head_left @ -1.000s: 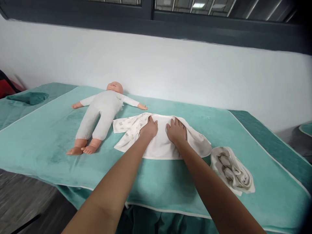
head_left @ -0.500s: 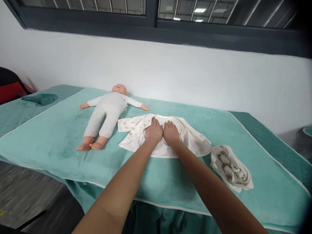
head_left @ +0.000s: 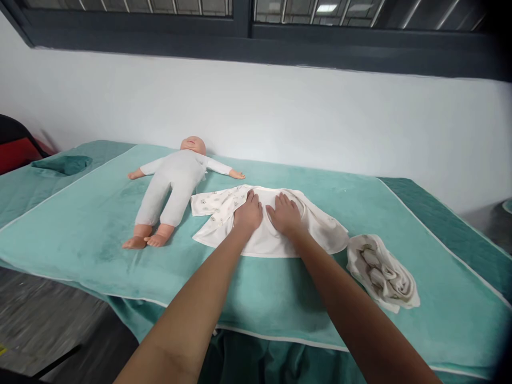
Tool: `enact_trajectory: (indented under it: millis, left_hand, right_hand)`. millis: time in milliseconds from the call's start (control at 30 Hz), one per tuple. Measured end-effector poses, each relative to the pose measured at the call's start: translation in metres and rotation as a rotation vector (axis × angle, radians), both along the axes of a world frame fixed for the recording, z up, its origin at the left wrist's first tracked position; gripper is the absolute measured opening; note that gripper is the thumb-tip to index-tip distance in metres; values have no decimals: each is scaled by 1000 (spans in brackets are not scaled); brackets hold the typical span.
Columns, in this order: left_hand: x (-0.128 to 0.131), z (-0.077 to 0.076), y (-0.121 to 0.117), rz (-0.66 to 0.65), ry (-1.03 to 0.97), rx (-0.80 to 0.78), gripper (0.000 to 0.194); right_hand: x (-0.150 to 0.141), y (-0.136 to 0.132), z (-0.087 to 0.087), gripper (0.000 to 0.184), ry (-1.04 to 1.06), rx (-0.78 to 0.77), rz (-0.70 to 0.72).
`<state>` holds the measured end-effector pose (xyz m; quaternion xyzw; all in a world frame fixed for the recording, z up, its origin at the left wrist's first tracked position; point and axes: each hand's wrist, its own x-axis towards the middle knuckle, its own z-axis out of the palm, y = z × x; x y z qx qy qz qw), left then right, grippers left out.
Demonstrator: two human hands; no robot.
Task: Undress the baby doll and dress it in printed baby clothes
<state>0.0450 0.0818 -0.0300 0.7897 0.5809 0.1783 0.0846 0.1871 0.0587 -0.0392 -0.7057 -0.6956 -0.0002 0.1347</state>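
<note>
A small white baby shirt (head_left: 272, 242) with a printed sleeve lies spread on the green bed cover, its front opened out. My left hand (head_left: 248, 212) rests flat on its left part, by the printed front panel, fingers stretched away from me. On the right part lies my right hand (head_left: 286, 214), palm down with the fingers out and the thumb toward the left hand. A gap of plain cloth shows between the two hands. To the left, a baby doll (head_left: 180, 170) in a white bodysuit lies on its back, arms spread, apart from both hands.
A rolled white cloth bundle (head_left: 382, 274) lies right of the shirt. The green cover (head_left: 100, 229) spans the bed, against a white wall (head_left: 280, 117) below a dark window frame (head_left: 160, 40). A dark green cloth (head_left: 62, 165) and a red-and-black chair (head_left: 18, 146) are at the far left.
My hands have moved apart, the right one sliding rightward over the shirt. The inner cloth between them lies more open and smoother. The view has tilted slightly.
</note>
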Motion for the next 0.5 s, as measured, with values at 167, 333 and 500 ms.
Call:
enact_trajectory:
  millis: [167,333,500]
  left_hand:
    - [-1,0,1,31,-6,-2,45]
    - [3,-1,0,44,1,10,48]
    - [4,0,0,59,6,7,48]
  right_hand:
    - [24,-4,-1,58,-44,6,-21]
    - [25,-33,4,49,21,76,176]
    - [73,-61,16,44,350,358,10]
